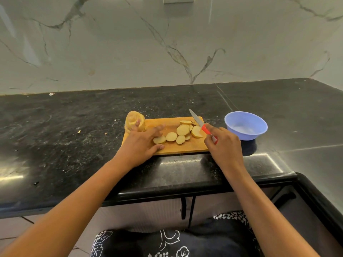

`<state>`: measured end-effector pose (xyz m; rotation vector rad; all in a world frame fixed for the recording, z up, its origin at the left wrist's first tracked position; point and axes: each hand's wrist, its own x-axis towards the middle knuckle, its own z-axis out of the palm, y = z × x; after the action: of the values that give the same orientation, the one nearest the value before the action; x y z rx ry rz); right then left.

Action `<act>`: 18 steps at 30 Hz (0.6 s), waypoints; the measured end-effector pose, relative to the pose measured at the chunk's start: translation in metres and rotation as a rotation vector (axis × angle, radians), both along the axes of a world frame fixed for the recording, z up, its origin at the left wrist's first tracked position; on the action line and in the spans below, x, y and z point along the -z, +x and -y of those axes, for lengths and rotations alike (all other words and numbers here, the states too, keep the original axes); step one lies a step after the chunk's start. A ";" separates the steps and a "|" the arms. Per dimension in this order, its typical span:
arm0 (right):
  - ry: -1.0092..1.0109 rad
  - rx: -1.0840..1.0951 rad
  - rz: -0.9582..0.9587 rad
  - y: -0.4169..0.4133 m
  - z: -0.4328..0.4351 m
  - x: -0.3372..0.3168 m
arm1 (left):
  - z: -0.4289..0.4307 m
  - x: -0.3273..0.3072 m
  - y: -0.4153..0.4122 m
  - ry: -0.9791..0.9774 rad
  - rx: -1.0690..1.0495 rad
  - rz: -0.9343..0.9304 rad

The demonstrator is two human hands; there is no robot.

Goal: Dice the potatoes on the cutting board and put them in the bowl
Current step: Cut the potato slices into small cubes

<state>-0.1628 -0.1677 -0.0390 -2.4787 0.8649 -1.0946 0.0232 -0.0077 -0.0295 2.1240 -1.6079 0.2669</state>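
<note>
Spreading your left hand [141, 143] over the board's [185, 148] left end, likely to gather slices [182, 129], you grip the knife [199, 123] in your right hand [225, 145], bowl [246, 134] close by.

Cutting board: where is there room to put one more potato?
On the cutting board, bare wood lies along the near edge, in front of the potato slices, and at the far edge between the whole potato and those slices. The rest is crowded: slices, left hand, knife in the right hand.
</note>
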 end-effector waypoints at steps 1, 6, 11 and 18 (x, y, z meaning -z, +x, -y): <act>0.002 0.000 0.001 0.000 0.000 0.000 | 0.001 0.001 0.000 0.003 -0.005 -0.045; 0.052 0.012 0.044 -0.003 -0.001 -0.002 | 0.010 -0.004 0.002 0.110 -0.049 -0.222; 0.130 0.021 0.100 -0.006 -0.002 -0.003 | 0.018 -0.015 -0.001 0.288 -0.048 -0.052; 0.173 0.024 0.155 -0.009 -0.003 -0.004 | 0.018 -0.022 -0.006 0.223 -0.061 0.101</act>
<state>-0.1715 -0.1650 -0.0349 -2.2173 0.9041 -1.1514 0.0170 -0.0260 -0.0078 2.3645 -1.7010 0.2263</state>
